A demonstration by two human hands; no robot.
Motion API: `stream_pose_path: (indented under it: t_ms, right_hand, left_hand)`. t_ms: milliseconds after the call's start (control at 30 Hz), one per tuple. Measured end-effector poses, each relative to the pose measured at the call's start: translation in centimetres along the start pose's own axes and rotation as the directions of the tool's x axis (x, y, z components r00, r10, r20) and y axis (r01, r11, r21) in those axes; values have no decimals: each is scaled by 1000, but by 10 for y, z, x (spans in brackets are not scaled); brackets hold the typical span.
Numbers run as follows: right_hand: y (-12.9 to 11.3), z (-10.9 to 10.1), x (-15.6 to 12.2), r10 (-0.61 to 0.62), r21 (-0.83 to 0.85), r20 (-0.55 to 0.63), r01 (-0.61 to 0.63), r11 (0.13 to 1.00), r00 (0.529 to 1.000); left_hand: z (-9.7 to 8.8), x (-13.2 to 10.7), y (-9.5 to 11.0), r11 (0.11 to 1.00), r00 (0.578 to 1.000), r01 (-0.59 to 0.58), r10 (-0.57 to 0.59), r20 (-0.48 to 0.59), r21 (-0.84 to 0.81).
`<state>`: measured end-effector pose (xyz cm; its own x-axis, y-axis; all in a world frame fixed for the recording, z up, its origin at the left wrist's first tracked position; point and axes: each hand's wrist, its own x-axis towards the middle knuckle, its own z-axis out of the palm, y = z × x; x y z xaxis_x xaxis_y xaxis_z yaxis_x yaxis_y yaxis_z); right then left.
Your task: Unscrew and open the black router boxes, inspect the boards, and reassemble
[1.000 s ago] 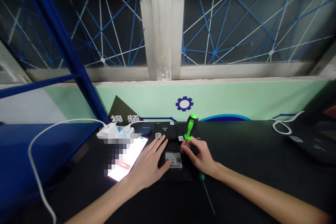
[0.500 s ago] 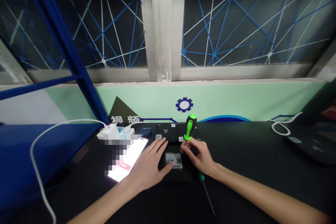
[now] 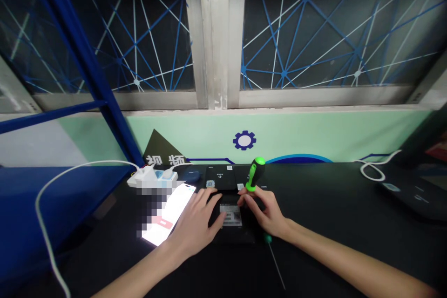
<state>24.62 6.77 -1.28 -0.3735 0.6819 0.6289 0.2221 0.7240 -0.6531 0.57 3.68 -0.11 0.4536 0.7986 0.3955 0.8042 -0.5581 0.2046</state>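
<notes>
My right hand (image 3: 261,209) pinches the shaft end of a green-and-black screwdriver (image 3: 255,174), whose handle stands tilted above a flat black device (image 3: 232,235). The screwdriver's tip is hidden behind my fingers. My left hand (image 3: 195,216) lies flat with spread fingers on that device, next to its white label (image 3: 231,215). A thin screwdriver with a teal handle (image 3: 268,239) lies on the table just below my right hand. Beside my left hand, a lit smartphone (image 3: 167,214) lies with its screen pixelated.
A white charger in a power strip (image 3: 153,178) and a dark blue pouch (image 3: 192,176) sit at the table's back edge, beside a black slab (image 3: 221,178). White cables trail left and right. A blue steel frame (image 3: 87,74) rises at left.
The green screwdriver handle has tilted slightly right and sits a little lower. My left fingers have shifted slightly on the device. The head view has drifted a little.
</notes>
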Motion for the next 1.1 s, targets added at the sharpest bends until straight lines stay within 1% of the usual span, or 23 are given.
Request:
stream_pose_path:
  t_ms: [300, 433, 533, 667, 833, 1100]
  right_hand:
    - [-1, 1, 3, -7, -39, -14, 7, 999, 1000]
    - [0, 1, 2, 4, -35, -14, -4, 999, 1000]
    - [-1, 0, 0, -4, 7, 6, 4, 1000, 1000]
    - [-1, -1, 0, -15, 28, 5, 15, 999, 1000]
    - [0, 1, 1, -20, 14, -15, 21, 1000, 1000]
    - [-1, 2, 4, -5, 11, -22, 5, 1000, 1000]
  left_hand:
    - [0, 1, 0, 988, 996, 74, -80, 33, 134]
    - [0, 1, 1, 986, 986, 121, -133, 103, 114]
    - [-2, 1, 2, 979, 972, 148, -169, 160, 140]
    - [-4, 2, 4, 971, 964, 147, -184, 192, 189]
    - [-4, 2, 3, 971, 954, 160, -199, 223, 180]
    - [-2, 1, 2, 969, 955, 154, -197, 224, 192]
